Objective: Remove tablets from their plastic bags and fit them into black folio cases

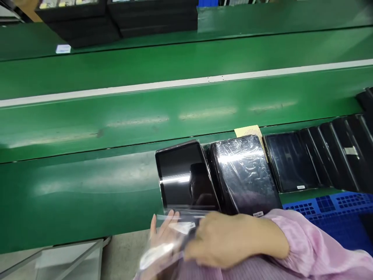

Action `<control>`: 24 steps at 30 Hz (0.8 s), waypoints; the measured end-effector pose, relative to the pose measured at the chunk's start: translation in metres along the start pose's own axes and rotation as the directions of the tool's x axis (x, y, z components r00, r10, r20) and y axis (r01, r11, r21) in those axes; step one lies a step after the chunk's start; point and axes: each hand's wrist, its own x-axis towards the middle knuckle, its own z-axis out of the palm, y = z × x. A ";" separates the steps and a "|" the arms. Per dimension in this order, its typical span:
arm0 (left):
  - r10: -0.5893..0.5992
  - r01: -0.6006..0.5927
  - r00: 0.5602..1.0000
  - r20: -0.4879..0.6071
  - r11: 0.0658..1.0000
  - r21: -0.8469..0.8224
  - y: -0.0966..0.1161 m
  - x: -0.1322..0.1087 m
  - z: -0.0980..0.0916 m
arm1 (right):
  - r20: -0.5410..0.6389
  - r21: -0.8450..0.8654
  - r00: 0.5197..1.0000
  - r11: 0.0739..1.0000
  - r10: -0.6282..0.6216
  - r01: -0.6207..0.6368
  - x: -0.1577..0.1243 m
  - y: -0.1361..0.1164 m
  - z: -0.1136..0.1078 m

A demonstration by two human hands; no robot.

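My left hand point(166, 233) is at the bottom centre, its fingers stretched out and apart against a clear plastic bag point(182, 227). Film covers part of this hand. My right hand point(218, 239), smeared by motion, is closed on the bag from the right; its fingertips are hard to make out. Within the film a dark flat edge with a small white label shows between the hands. Just beyond my fingers lies a black glossy tablet point(186, 177), screen up, atop another flat piece. To its right sits a stack of film-wrapped tablets point(246, 175) with a white label near the front.
More dark wrapped tablets point(294, 161) lean in a row at the right. A yellow card point(247, 131) sticks out behind the stack. A blue plastic crate point(329, 206) stands at lower right. Black trays point(157, 21) rest beyond the green belt point(131, 122). A grey frame point(70, 258) is at lower left.
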 end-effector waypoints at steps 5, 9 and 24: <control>-0.011 0.040 0.990 -0.138 0.978 0.207 0.018 0.031 -0.010 | -0.328 0.191 0.918 0.968 0.221 -0.165 -0.053 0.007 0.000; -0.189 0.191 0.981 -0.037 0.930 0.313 0.016 0.088 -0.003 | -0.573 0.267 0.607 0.826 0.550 -0.496 -0.097 0.042 -0.004; 0.351 -0.353 0.935 0.055 0.935 0.022 0.096 0.150 0.036 | -0.743 0.545 0.037 0.636 0.668 -0.547 -0.184 0.135 -0.038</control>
